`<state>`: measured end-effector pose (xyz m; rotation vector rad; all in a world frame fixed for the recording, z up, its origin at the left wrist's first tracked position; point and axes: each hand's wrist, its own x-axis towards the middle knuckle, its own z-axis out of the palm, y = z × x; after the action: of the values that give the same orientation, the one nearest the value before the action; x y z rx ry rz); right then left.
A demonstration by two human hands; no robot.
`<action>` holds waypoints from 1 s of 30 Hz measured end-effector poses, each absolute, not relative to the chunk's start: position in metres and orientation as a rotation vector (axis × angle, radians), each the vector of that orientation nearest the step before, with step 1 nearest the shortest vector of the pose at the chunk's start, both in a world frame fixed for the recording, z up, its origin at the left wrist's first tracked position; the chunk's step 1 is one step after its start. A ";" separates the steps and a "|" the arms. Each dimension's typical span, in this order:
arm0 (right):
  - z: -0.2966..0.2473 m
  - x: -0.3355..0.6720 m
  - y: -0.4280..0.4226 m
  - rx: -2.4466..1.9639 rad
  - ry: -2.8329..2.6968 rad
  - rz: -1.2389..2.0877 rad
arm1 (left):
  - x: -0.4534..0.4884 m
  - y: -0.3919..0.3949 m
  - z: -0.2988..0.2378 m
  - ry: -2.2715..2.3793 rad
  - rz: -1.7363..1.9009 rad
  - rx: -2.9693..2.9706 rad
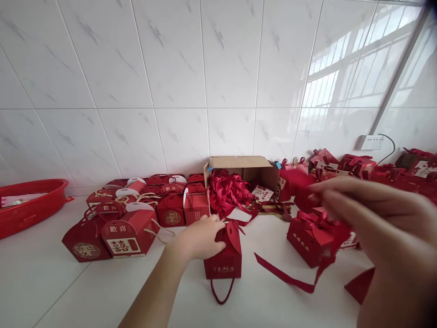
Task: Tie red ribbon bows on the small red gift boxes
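Note:
My left hand [200, 237] is closed over the top of a small red gift box [223, 257] that stands upright on the white tiled floor, a red cord loop hanging below it. My right hand [375, 214] is raised close to the camera and blurred, fingers stretched toward the left; whether it grips anything I cannot make out. A long red ribbon [290, 275] trails on the floor below it. Beside that ribbon sits another red gift box with a bow [312, 239].
A group of red house-shaped boxes [129, 223] lies at the left. An open cardboard carton [244, 171] holding red ribbons [230, 191] stands against the tiled wall. More red boxes [358, 166] are piled at the right. A red plastic basin [29, 205] sits far left.

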<state>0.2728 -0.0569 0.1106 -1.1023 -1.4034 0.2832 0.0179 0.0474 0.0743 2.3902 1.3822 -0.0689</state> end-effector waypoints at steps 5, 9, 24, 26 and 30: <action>0.104 0.258 -0.023 -1.360 -2.041 0.586 | 0.017 0.041 0.081 1.519 -0.084 2.360; 0.087 0.251 0.010 -1.458 -2.165 0.719 | 0.018 0.049 0.078 1.492 -0.134 2.316; 0.071 0.241 0.030 -1.292 -2.129 1.016 | 0.015 0.058 0.075 1.351 -0.098 2.300; 0.070 0.241 0.032 -1.274 -2.133 1.046 | 0.016 0.058 0.076 1.327 -0.105 2.313; 0.068 0.242 0.034 -1.253 -2.142 1.080 | 0.015 0.060 0.074 1.248 -0.067 2.338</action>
<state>0.2420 0.0341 0.0677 -1.2533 -2.1422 1.0803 0.0150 0.0603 0.0741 2.3379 1.2475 -0.0668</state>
